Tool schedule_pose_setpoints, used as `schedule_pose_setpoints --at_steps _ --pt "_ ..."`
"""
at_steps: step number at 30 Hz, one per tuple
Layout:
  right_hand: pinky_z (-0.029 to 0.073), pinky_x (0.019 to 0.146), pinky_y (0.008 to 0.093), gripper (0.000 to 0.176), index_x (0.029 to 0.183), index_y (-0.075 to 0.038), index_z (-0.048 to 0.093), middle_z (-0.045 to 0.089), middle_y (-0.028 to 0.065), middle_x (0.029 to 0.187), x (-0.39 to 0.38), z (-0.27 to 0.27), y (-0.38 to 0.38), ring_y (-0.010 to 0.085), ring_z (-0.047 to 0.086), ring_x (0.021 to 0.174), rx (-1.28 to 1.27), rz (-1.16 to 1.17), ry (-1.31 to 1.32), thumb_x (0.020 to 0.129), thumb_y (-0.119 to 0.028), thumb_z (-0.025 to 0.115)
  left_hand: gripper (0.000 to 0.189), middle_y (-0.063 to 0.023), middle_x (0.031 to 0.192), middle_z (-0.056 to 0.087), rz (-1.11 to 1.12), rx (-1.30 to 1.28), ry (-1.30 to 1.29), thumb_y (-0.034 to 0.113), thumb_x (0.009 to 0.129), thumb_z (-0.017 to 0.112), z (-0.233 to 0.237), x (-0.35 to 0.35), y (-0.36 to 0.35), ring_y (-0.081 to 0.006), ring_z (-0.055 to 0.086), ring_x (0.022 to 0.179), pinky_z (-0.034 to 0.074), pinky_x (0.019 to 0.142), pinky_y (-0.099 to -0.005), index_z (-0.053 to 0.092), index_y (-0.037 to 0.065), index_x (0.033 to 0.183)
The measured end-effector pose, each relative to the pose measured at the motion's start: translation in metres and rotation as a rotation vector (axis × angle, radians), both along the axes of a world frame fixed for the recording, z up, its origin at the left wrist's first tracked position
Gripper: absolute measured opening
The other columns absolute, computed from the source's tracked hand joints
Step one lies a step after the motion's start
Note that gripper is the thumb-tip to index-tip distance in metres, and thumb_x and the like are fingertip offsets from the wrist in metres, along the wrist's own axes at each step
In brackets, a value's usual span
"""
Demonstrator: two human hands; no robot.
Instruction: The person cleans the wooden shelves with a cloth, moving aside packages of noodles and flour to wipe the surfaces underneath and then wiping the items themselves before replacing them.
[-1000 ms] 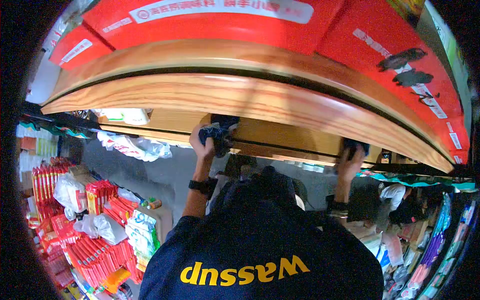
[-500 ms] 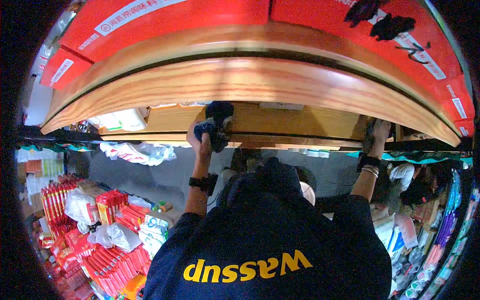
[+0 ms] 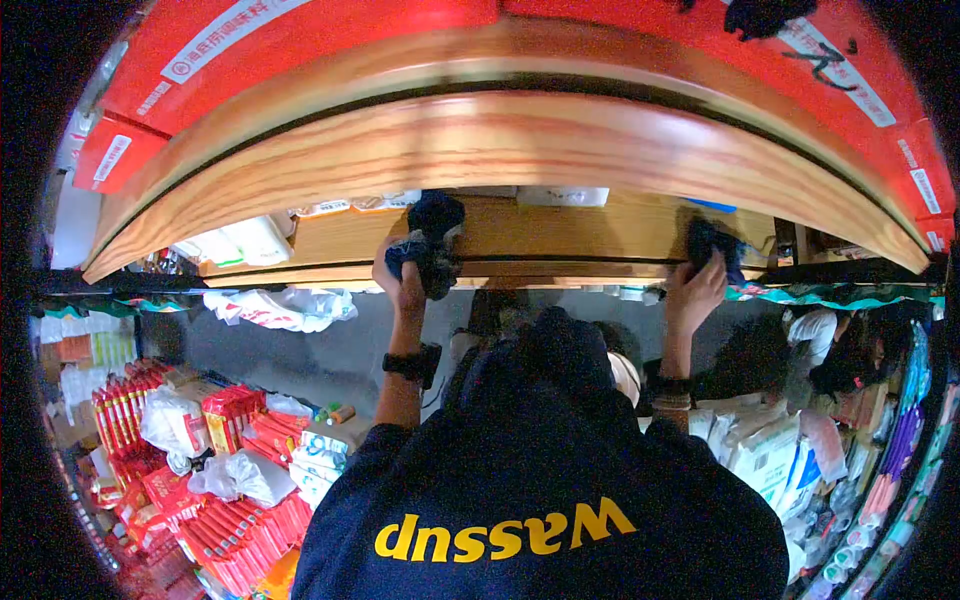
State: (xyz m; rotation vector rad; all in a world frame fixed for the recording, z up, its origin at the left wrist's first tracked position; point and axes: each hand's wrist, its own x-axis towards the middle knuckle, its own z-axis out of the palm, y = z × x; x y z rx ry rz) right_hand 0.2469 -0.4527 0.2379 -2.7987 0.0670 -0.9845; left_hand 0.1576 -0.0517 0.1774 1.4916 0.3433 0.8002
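My left hand (image 3: 403, 278) is closed around a bunched dark cloth (image 3: 436, 215) at the front of a wooden shelf (image 3: 590, 235). Its fingers are partly covered by the fabric. Farther right, my right hand (image 3: 702, 294) grips another dark cloth (image 3: 712, 245), pressed against the same shelf board. Whether the two cloths are joined cannot be made out. A curved-looking wooden upper shelf edge (image 3: 480, 140) hangs just above both hands and hides the shelf's depth.
Red cartons (image 3: 330, 70) stand on the upper shelf. White packets (image 3: 235, 242) lie on the lower shelf at left, and a white box (image 3: 563, 196) sits farther back. Red packages (image 3: 235, 530) are piled below left; white packs (image 3: 765, 460) are below right.
My right hand has moved left along the shelf with its dark cloth. My left hand stays in nearly the same place. The view has shifted slightly.
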Motion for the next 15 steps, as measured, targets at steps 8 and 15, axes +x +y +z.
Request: schedule_pose_setpoints --at_steps 8,15 --pt "0.035 0.087 0.0429 0.047 0.111 -0.002 0.047 0.052 0.0178 0.108 -0.002 0.019 0.020 0.0348 0.047 0.099 0.071 -0.013 0.068 0.069 -0.019 0.059 0.025 -0.0133 0.078 0.058 0.152 0.201 0.450 0.009 0.064 0.054 0.013 0.009 -0.026 -0.0277 0.056 0.069 0.046 0.067 -0.0343 0.057 0.001 0.088" --pt "0.033 0.085 0.0453 0.041 0.108 -0.003 0.048 0.052 0.0158 0.106 0.009 0.003 0.022 0.0333 0.047 0.096 -0.009 -0.044 -0.075 0.074 -0.025 0.053 0.033 -0.0072 0.078 0.056 -0.090 0.991 0.405 0.020 0.057 0.065 0.094 0.039 -0.138 -0.0281 0.054 0.075 0.044 0.065 -0.0399 0.056 0.010 0.087"
